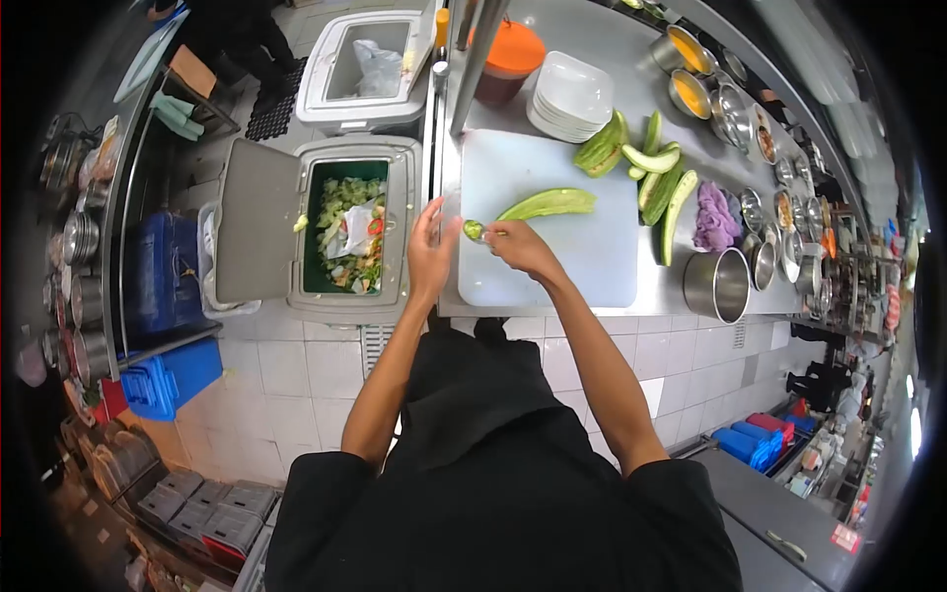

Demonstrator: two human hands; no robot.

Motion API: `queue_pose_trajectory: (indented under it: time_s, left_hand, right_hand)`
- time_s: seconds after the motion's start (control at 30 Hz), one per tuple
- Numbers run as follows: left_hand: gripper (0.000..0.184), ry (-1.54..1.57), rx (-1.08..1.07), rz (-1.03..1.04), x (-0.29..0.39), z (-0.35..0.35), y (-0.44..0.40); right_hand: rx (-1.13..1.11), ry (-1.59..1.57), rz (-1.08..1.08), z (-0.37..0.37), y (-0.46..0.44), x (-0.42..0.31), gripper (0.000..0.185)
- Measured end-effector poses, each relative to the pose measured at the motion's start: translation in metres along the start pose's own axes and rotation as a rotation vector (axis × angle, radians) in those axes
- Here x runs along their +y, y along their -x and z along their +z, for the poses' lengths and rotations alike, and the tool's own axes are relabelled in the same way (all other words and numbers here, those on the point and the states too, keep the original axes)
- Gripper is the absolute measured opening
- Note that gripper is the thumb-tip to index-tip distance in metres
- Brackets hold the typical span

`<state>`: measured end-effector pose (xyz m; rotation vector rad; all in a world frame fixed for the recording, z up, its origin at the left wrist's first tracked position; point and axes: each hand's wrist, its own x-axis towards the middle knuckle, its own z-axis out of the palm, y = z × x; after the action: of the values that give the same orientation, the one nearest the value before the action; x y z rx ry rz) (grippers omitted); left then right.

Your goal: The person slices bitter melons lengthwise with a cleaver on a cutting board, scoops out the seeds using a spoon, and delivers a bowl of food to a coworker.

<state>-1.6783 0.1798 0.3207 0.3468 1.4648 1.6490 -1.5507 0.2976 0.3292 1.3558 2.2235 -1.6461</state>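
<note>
A long piece of green vegetable (547, 204) lies on the white cutting board (582, 266). My right hand (523, 247) is closed over the board's left part, round what looks like the handle of a small tool, with a small green piece (473, 230) at the tool's tip. To its left, my left hand (432, 247) is held up with its fingers apart, between the board and the green bin (308, 222) of scraps. Several whole and peeled green vegetables (679, 205) lie right of the board.
White square plates (574, 89) are stacked behind the board, beside an orange-lidded tub (511, 49). A purple cloth (716, 215), a steel pot (717, 284) and metal bowls stand at the right. A second bin (365, 59) is at the back left; a person's dark-clothed legs (261, 44) show beyond it.
</note>
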Motion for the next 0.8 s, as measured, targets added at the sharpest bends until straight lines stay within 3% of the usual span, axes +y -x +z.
queue_pose_trajectory:
  time_s: [0.07,0.13,0.23,0.27,0.33,0.37,0.4,0.5,0.6,0.63,0.67,0.73,0.8]
  left_hand:
    - [0.049,-0.731,0.044,0.581,0.016,-0.012,0.015]
    - [0.045,-0.809,0.032,0.699,0.009,-0.042,0.003]
    - [0.037,-0.891,0.228,0.801,0.004,-0.107,-0.035]
    - [0.042,-1.063,0.330,0.795,0.006,-0.135,-0.050]
    - [0.063,-1.448,0.688,0.281,0.010,-0.174,-0.062]
    - [0.050,-1.532,0.897,0.195,0.009,-0.185,-0.075]
    - [0.050,-1.529,0.885,0.202,0.019,-0.177,-0.075]
    - [0.015,-1.205,0.564,0.742,0.039,-0.140,-0.081]
    - [0.011,-0.911,0.195,0.849,0.020,-0.042,-0.076]
    - [0.015,-0.914,0.114,0.840,0.003,-0.009,-0.077]
    - [0.032,-0.980,-0.055,0.712,-0.003,0.024,-0.067]
    - [0.049,-1.161,-0.172,0.810,-0.010,0.080,-0.053]
    - [0.054,-1.255,-0.215,0.831,-0.024,0.111,-0.058]
  right_hand:
    - [-0.037,-0.126,-0.083,0.020,0.006,-0.021,0.022]
    - [-0.242,-0.264,-0.314,0.038,0.009,-0.037,0.028]
    - [-0.191,-0.143,-0.228,0.082,-0.012,-0.032,0.030]
    - [-0.193,-0.128,-0.173,0.090,-0.008,-0.035,0.032]
    - [-0.187,-0.116,-0.115,0.092,0.007,-0.035,0.034]
    - [-0.154,-0.039,-0.165,0.086,0.016,-0.032,0.035]
    - [-0.125,0.039,-0.210,0.080,0.025,-0.026,0.037]
    - [-0.101,-0.234,-0.146,0.049,0.055,0.013,0.037]
    - [0.034,-0.469,0.058,0.015,0.085,0.045,0.038]
    - [0.104,-0.501,0.081,0.008,0.091,0.063,0.038]
    - [0.118,-0.508,0.082,-0.001,0.098,0.077,0.038]
    - [0.301,-0.659,0.128,-0.017,0.110,0.100,0.038]
    - [0.380,-0.718,0.132,-0.029,0.122,0.113,0.040]
